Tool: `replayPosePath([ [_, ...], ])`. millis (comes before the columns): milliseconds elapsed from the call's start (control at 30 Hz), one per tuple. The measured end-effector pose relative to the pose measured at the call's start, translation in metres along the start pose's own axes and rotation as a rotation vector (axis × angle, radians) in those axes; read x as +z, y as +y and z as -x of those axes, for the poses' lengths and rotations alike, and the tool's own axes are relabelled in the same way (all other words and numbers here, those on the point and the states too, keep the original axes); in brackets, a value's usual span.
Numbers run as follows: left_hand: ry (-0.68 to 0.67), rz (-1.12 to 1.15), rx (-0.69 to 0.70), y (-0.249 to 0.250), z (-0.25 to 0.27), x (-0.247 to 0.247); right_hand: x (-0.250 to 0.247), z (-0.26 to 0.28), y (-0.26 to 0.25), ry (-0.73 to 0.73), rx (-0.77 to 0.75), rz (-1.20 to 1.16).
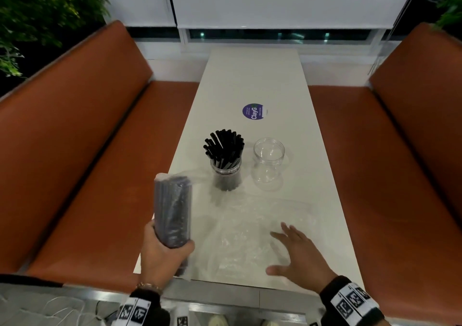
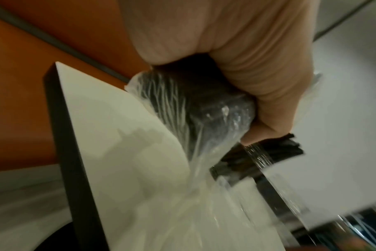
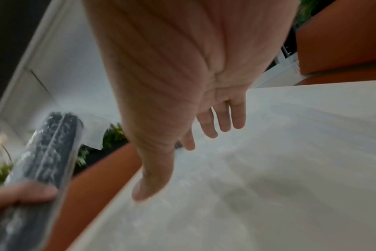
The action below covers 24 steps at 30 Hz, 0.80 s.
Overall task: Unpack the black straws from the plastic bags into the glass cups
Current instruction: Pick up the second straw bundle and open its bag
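Note:
My left hand grips the lower end of a clear plastic bag of black straws, held upright over the table's left edge; the same bag of black straws shows in the left wrist view inside my fist. My right hand hovers open, fingers spread, above an empty crumpled plastic bag lying on the white table. Beyond stand a glass cup full of black straws and an empty glass cup to its right. In the right wrist view my right hand is spread over the table.
Orange bench seats flank the narrow table on both sides. A round purple sticker lies on the tabletop past the cups. Green plants stand at the far left, and a window with white blinds is behind.

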State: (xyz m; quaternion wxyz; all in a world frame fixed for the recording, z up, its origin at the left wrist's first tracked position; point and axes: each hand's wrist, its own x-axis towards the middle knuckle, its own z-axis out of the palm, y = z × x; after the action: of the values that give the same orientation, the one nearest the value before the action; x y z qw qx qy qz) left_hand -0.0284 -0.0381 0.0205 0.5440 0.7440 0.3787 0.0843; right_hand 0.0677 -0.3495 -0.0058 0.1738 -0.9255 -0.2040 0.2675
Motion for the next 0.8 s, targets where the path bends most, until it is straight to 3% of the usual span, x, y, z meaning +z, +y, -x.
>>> replayPosePath([
  [167,-0.166,-0.054,0.214,0.009,0.028,0.032,-0.061,0.020,-0.056,0.072,-0.167,-0.556],
  [267,-0.259,-0.057,0.330,0.021,0.041,0.065,-0.091,0.029,-0.083,0.086,-0.250,-0.727],
  [467,-0.408,0.036,0.413,0.048,0.051,0.112,-0.118,0.032,-0.082,0.476,-0.206,-0.910],
  [633,-0.529,0.200,0.397,0.072,0.046,0.142,-0.106,0.033,-0.063,0.427,-0.241,-0.976],
  [800,-0.498,0.283,0.370,0.065,0.041,0.164,-0.091,0.032,-0.040,0.345,-0.374,-1.183],
])
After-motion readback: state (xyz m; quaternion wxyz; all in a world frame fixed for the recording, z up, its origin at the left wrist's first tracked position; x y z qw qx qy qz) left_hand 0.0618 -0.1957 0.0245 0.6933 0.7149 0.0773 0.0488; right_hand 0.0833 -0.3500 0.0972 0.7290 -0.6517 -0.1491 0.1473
